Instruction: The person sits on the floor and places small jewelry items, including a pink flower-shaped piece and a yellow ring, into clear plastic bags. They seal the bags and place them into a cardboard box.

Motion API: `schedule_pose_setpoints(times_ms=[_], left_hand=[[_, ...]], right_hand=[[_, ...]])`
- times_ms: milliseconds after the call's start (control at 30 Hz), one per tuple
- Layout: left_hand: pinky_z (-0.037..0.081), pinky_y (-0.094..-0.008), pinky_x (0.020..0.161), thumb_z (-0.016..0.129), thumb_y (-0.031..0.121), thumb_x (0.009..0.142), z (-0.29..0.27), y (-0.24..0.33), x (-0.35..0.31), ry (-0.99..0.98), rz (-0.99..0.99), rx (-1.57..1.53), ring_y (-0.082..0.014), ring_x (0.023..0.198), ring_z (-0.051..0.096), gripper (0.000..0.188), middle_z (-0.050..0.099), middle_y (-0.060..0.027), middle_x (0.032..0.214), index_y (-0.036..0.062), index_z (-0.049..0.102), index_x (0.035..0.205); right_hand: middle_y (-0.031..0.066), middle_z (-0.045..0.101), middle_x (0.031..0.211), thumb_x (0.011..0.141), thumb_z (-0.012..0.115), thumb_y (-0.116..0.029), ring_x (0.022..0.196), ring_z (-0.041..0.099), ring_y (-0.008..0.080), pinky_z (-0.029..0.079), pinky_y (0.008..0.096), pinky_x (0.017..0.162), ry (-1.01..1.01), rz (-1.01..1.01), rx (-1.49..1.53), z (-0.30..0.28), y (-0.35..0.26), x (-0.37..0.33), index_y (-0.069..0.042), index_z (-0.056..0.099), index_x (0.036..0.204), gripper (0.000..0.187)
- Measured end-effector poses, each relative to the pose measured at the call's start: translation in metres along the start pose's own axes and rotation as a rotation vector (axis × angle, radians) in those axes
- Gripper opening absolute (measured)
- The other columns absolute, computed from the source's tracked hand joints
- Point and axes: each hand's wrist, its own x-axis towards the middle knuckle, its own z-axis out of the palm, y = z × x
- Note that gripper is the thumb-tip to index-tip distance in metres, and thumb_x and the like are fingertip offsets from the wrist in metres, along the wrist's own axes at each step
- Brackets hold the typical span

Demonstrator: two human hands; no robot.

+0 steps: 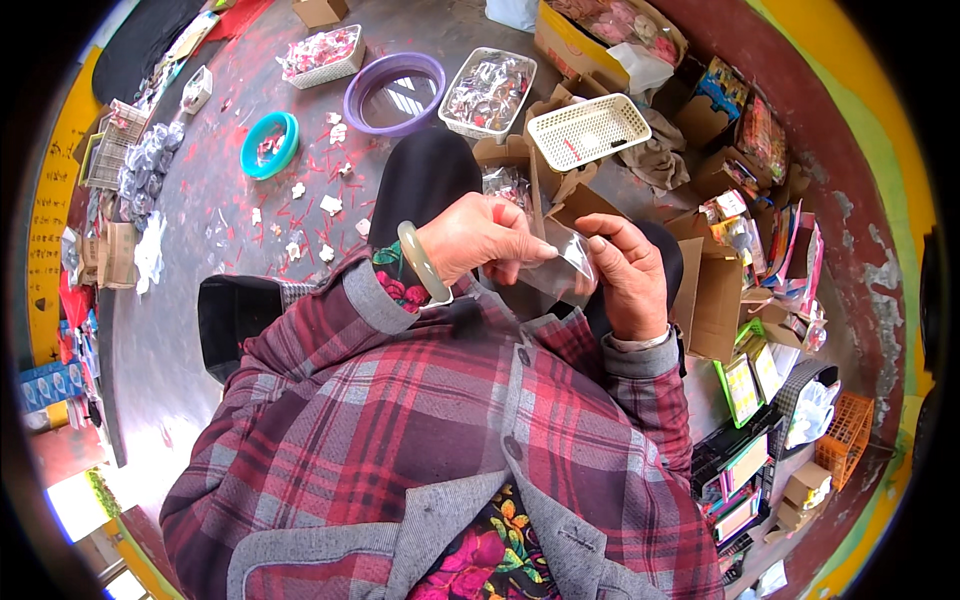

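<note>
A small clear plastic bag [556,277] is stretched between my two hands above my lap. My left hand [478,238], with a pale bangle [424,262] at its wrist, pinches one upper edge of the bag between thumb and fingers. On the other side my right hand [630,272] grips the bag with thumb and forefinger. I cannot make out anything inside the bag. Just beyond my hands, an open cardboard box [540,190] holds several clear-wrapped pieces [508,186].
Ahead stand a purple basin [440,100], a teal bowl [287,160], a white basket of wrapped items [530,75] and a cream basket [640,135]. White and red scraps [330,205] litter the floor. Cardboard boxes [708,310] and stacked goods crowd the right side.
</note>
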Motion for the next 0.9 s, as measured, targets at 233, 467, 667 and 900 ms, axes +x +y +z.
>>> schedule_pose_setpoints(times_ms=[233,467,667,900], left_hand=[[0.043,-0.0235,0.043,0.072,0.014,0.074,0.001,0.001,0.004,0.175,0.032,0.034,-0.0098,0.046,0.053,0.023,0.055,-0.0033,0.056,0.0031,0.056,0.063],[0.041,-0.0229,0.043,0.071,0.013,0.074,0.009,-0.003,0.005,0.252,0.088,0.172,-0.008,0.048,0.052,0.023,0.055,-0.0027,0.057,0.0021,0.054,0.062],[0.042,-0.0202,0.044,0.071,0.018,0.076,0.008,-0.002,0.003,0.253,0.129,0.233,-0.0057,0.051,0.052,0.025,0.053,-0.0006,0.058,0.0025,0.053,0.068],[0.041,-0.0205,0.044,0.069,0.016,0.077,0.005,-0.008,0.007,0.271,0.156,0.268,-0.0055,0.052,0.051,0.022,0.053,-0.0006,0.057,0.002,0.054,0.068]], right_hand=[[0.0106,0.052,0.118,0.063,0.078,-0.023,0.11,0.049,0.0236,0.041,0.034,0.09,0.06,-0.446,-0.986,0.007,-0.013,0.001,-0.006,0.05,0.12,0.066],[0.0105,0.052,0.115,0.059,0.076,-0.02,0.113,0.047,0.0302,0.036,0.0407,0.091,-0.017,-0.612,-1.396,0.031,-0.005,0.002,-0.007,0.048,0.118,0.066],[0.0102,0.055,0.107,0.06,0.074,-0.02,0.107,0.051,0.0301,0.037,0.0405,0.089,-0.004,-0.655,-1.417,0.033,0.003,0.004,-0.005,0.049,0.114,0.06],[0.0106,0.056,0.105,0.059,0.074,-0.019,0.103,0.052,0.0295,0.037,0.0399,0.088,0.027,-0.698,-1.424,0.041,0.006,0.004,-0.005,0.05,0.114,0.061]])
